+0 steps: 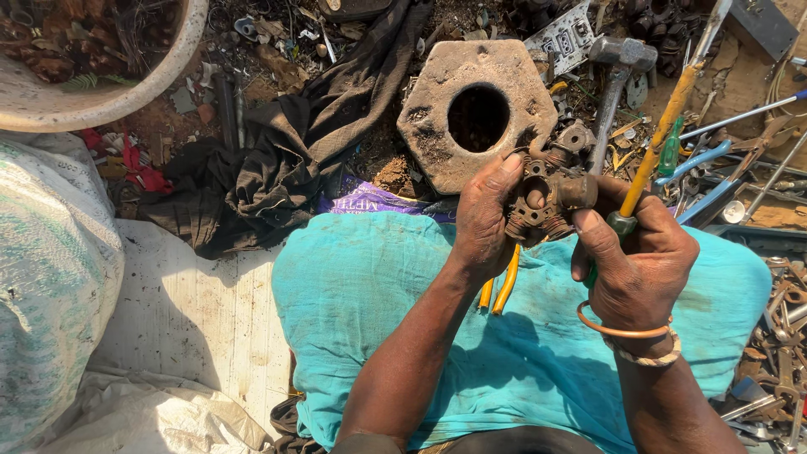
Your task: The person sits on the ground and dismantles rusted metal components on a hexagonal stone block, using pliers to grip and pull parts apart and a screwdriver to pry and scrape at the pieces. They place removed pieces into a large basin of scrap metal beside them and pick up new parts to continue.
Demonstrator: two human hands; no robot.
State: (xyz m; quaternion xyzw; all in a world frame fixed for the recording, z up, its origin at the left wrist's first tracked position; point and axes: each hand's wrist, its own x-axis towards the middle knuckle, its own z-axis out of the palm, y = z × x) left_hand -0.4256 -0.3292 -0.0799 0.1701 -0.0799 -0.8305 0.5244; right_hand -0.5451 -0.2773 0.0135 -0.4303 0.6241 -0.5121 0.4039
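Scrap metal, dark rags and loose tools litter the dirt ground beyond a turquoise cloth (pixel 378 294) over the person's lap. Above it, the left hand (pixel 487 223) clasps a rusty brown metal fitting (pixel 546 197), thumb pressed on its face. The right hand (pixel 639 261) grips a yellow-shafted screwdriver (pixel 660 134) against the fitting. A hexagonal block with a round hole (pixel 477 113) and a hammer (pixel 618 76) lie just beyond.

Sunlit dirt ground (pixel 168 126) strewn with scrap
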